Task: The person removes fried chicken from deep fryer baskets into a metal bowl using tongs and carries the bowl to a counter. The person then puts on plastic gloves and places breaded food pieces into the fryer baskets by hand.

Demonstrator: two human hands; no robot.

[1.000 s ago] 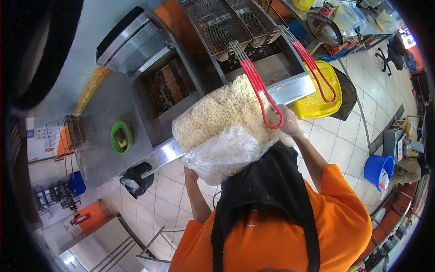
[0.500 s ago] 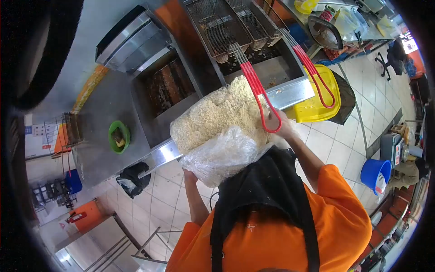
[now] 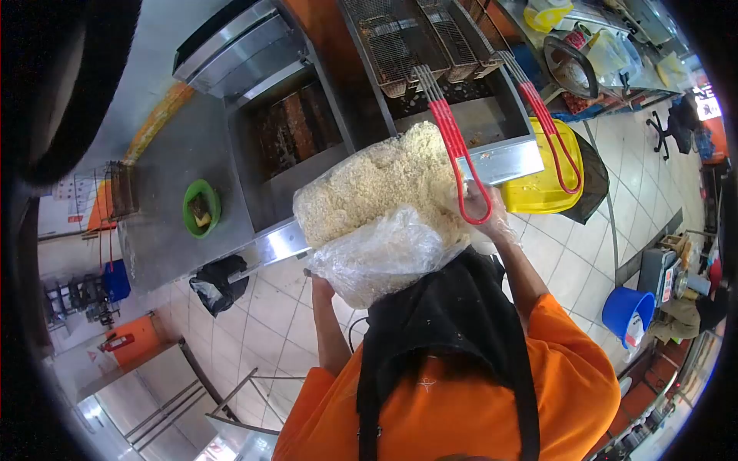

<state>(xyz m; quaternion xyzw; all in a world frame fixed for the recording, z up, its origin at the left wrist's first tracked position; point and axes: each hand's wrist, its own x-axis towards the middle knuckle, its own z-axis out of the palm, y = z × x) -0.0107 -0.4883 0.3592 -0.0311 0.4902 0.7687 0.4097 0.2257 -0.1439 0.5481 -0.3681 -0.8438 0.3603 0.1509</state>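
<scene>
A large clear plastic bag [image 3: 377, 257] full of pale, crumbly, breading-like material [image 3: 377, 184] lies against my apron and over the front edge of the fryer counter. My left hand [image 3: 321, 287] is at the bag's lower left corner, its fingers mostly hidden by the plastic. At the right end of the bag is my right hand [image 3: 492, 215], in a clear plastic glove, its fingers partly behind a red basket handle [image 3: 461, 165]. Whether those fingers grip the bag or the handle is unclear.
Wire fryer baskets [image 3: 392, 46] sit at the top, beside an open fryer well [image 3: 288, 123]. A green bowl [image 3: 201, 209] stands on the steel counter [image 3: 161, 177]. Right of the fryer is a yellow tray [image 3: 546, 173]. A blue bucket [image 3: 626, 311] is at the far right.
My right hand has come up behind the red basket handle at the bag's right end. The view has shifted slightly, and the bag remains against my apron.
</scene>
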